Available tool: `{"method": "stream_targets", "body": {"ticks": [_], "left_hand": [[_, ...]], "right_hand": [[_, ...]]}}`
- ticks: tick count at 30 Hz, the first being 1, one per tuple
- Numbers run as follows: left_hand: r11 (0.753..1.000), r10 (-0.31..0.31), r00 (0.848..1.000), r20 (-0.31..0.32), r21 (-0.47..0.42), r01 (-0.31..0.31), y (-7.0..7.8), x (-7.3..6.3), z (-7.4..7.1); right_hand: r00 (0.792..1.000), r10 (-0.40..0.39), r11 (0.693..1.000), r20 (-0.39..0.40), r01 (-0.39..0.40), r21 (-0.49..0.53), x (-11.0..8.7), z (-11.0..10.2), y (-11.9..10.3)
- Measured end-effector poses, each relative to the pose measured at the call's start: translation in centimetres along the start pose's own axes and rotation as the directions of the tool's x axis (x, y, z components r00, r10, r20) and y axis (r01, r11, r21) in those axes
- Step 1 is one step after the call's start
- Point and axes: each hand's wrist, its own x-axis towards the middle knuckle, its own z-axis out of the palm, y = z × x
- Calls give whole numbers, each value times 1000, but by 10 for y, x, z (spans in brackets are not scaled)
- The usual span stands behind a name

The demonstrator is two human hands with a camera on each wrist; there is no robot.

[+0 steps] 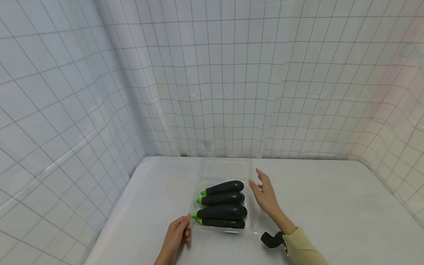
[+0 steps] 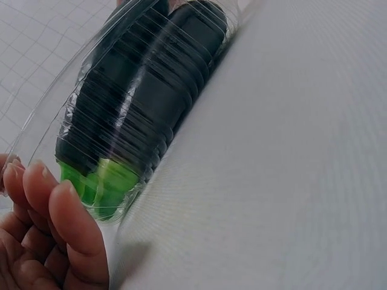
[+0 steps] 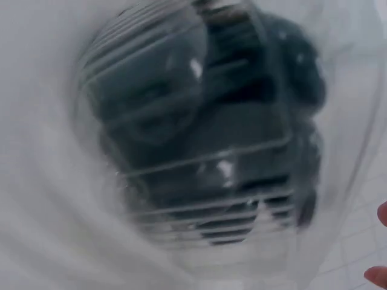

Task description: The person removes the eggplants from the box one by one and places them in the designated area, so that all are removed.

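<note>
Several dark eggplants [image 1: 222, 211] with bright green stem ends lie in a clear plastic clamshell box [image 1: 250, 224], stems to the left. Its transparent lid [image 1: 226, 170] is folded back flat behind them. My left hand [image 1: 177, 232] pinches the box's front left rim, thumb on top and fingers curled below; in the left wrist view its fingers [image 2: 75, 223] are beside the green ends. Next to the box's upper right side, my right hand [image 1: 266, 195] has its fingers apart and holds nothing. Only two fingertips [image 3: 378, 275] show in the blurred right wrist view.
A white cloth covers the table [image 1: 318, 206]. Grid-patterned white curtains [image 1: 218, 73] hang behind it and on both sides. A black device [image 1: 272, 240] is strapped at the right wrist, by a pale yellow sleeve [image 1: 303, 248].
</note>
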Motion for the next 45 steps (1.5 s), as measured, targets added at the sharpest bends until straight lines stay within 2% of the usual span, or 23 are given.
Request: {"method": "stream_targets", "body": {"ticks": [2,5,7,10,12,14,20,25,30,34,37,45], "left_hand": [[1000,0,1000,-1,1,0,0,0,0],[1000,4,1000,-1,0,-4,-1,1,0],[1000,4,1000,-1,-1,-4,-1,0,0],[1000,2,1000,0,-10,-2,0,0,1],[1000,-1,1000,4,-13,1,1,-1,1],[1000,-6,1000,9,-20,6,2,-1,1],[1000,-7,1000,22,-22,8,2,-1,1],[1000,-4,1000,25,-26,5,2,0,1],[1000,-10,999,35,-27,11,2,-1,1],[999,3,999,48,-33,-1,2,-2,0],[999,14,998,56,-38,-12,2,-2,0],[1000,8,998,60,-30,-6,1,0,-1]], "right_hand": [[994,-105,994,-29,105,-17,-1,0,-10],[963,-267,963,-36,265,-51,-2,1,-23],[934,-357,932,-7,356,-70,-3,3,-30],[878,-474,874,63,478,-91,-5,5,-41],[838,-532,834,117,543,-100,-7,8,-48],[811,-561,808,169,580,-100,-9,10,-55],[755,-562,771,338,626,-115,-13,17,-67],[711,-526,747,467,648,-145,-15,22,-71],[672,-482,718,562,671,-186,-17,28,-72],[663,-410,696,626,671,-256,-19,31,-72],[665,-363,678,652,669,-305,-21,32,-72],[664,-356,626,658,692,-360,-20,36,-68]]}}
